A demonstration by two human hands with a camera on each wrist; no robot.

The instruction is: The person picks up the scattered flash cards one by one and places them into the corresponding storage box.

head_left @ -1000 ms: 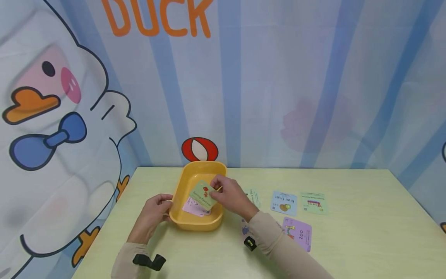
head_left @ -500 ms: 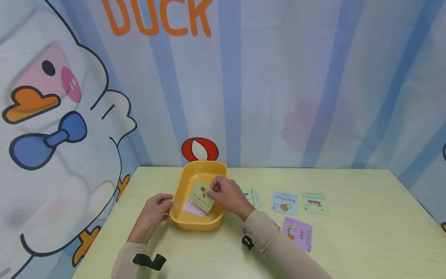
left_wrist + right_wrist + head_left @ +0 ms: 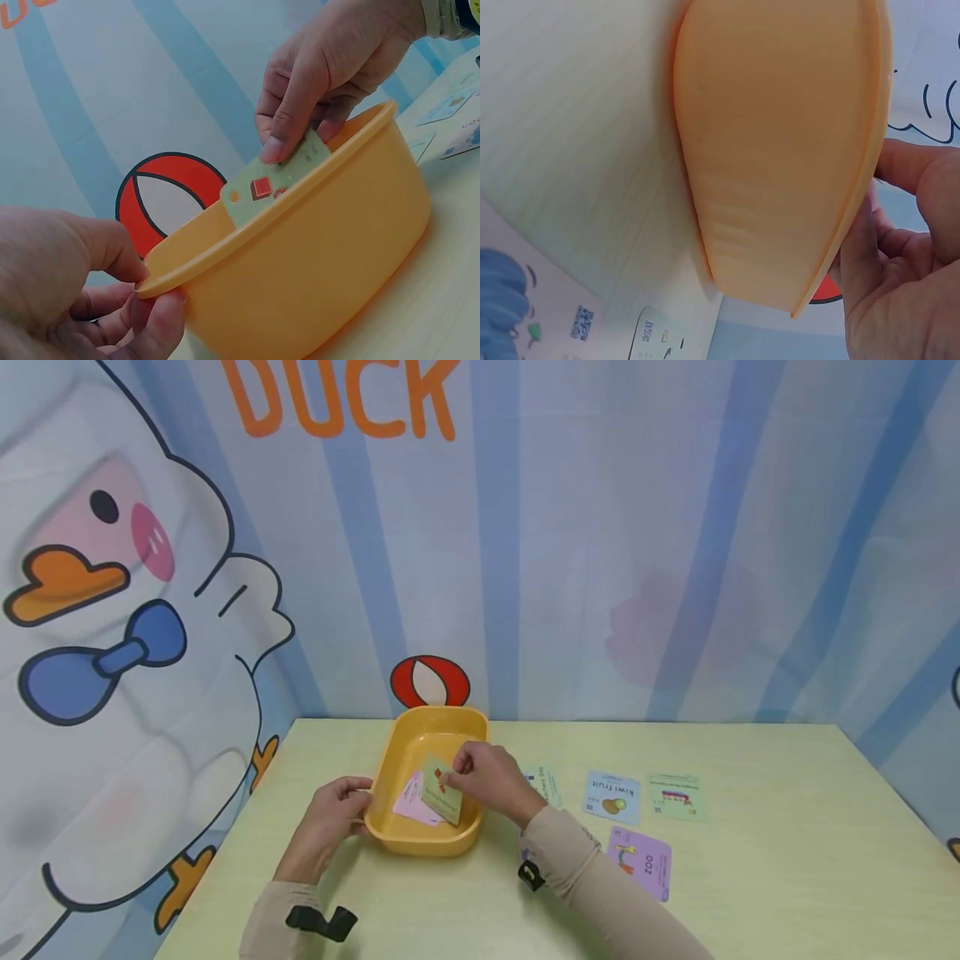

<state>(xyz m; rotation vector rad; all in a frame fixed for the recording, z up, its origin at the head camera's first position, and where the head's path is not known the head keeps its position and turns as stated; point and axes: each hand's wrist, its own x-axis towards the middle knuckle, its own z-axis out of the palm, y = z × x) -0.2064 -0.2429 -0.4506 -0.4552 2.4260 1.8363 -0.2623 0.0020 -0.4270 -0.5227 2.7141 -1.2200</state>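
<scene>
The right hand (image 3: 487, 777) has a green card (image 3: 441, 795) in its grip, with the thumb on the front and the fingers curled behind the upper edge. The card is tilted, with its lower part inside the yellow tub (image 3: 423, 847), above some pale purple cards (image 3: 415, 800) on the tub's floor. I cannot tell if it touches them. The left hand (image 3: 336, 807) has its grip on the tub's left rim, pinching it with thumb and fingers. The green card looks very light, thin and a bit stiff, like strong paper. It may be slippery and could bend if squeezed hard, so a soft pinch at the edge seems best. The tub looks light too, but firm, and its lip gives a good place to hold. It seems to be smooth plastic, a long box with round corners and sides that lean out. The card is flat, with a picture in red and a round corner. To the right of the tub, a blue kiwi card (image 3: 611, 796) and a purple zoo card (image 3: 640, 862) lie flat on the pale, smooth worktop (image 3: 795, 835).
</scene>
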